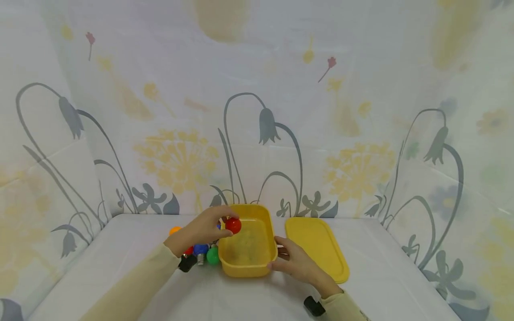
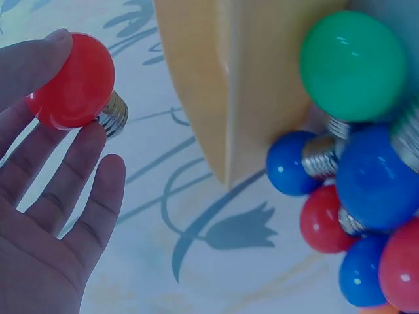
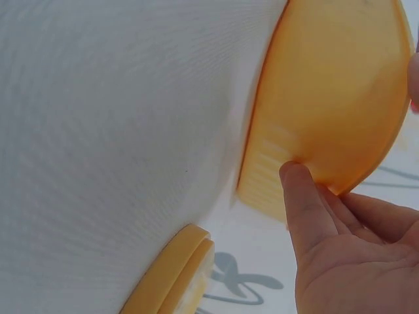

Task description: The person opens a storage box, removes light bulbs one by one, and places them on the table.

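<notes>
My left hand (image 1: pixel 205 227) holds a red light bulb (image 1: pixel 233 225) by its round globe, between thumb and fingers, above the left side of a yellow plastic container (image 1: pixel 248 271). In the left wrist view, the bulb's metal screw base (image 2: pixel 114 116) sticks out past the fingers. At the container's right side is my right hand (image 1: pixel 299 262), its thumb and fingertips touching the outer wall. The right wrist view has the thumb (image 3: pixel 304 203) against that wall, with the other fingers partly hidden behind it.
Left of the container lie several bulbs, among them a green bulb (image 1: pixel 213 256), a blue bulb (image 1: pixel 201 248) and an orange bulb (image 1: pixel 175 230). A yellow lid (image 1: pixel 317 247) lies flat to the right. Behind the white table hangs a flower-printed cloth (image 1: pixel 257 169).
</notes>
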Available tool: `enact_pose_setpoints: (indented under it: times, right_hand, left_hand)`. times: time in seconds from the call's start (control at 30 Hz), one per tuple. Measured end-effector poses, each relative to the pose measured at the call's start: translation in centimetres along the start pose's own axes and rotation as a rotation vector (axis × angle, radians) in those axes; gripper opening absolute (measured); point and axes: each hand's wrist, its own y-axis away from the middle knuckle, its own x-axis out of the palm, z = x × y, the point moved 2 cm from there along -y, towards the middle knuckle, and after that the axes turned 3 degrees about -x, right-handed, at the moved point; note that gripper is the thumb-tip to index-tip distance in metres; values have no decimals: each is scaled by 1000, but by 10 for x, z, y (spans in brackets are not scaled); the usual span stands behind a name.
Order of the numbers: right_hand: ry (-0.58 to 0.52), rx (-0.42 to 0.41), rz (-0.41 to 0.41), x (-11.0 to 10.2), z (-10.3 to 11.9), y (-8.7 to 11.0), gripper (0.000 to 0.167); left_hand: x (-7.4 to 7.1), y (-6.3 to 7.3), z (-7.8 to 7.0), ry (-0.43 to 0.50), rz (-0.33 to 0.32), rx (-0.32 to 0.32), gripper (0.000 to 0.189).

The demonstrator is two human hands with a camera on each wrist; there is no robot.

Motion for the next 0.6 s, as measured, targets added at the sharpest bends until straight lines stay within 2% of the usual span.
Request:
enact_pose_setpoints:
  times: [0.1, 0.3, 0.5, 0.6]
  right_hand:
    - [4, -5, 1, -1, 1, 0, 84]
    - [11, -9, 2, -1, 2, -1, 84]
    - [7, -4, 6, -2, 4, 0, 84]
    - [13, 5, 8, -1, 4, 0, 85]
  left_hand:
    - [-3, 13, 5, 9, -29, 4, 38]
    - [-12, 40, 13, 111, -83, -15, 38]
    - [-19, 67, 25, 70, -129, -30, 40]
    - [-20, 79, 32, 67, -144, -66, 39]
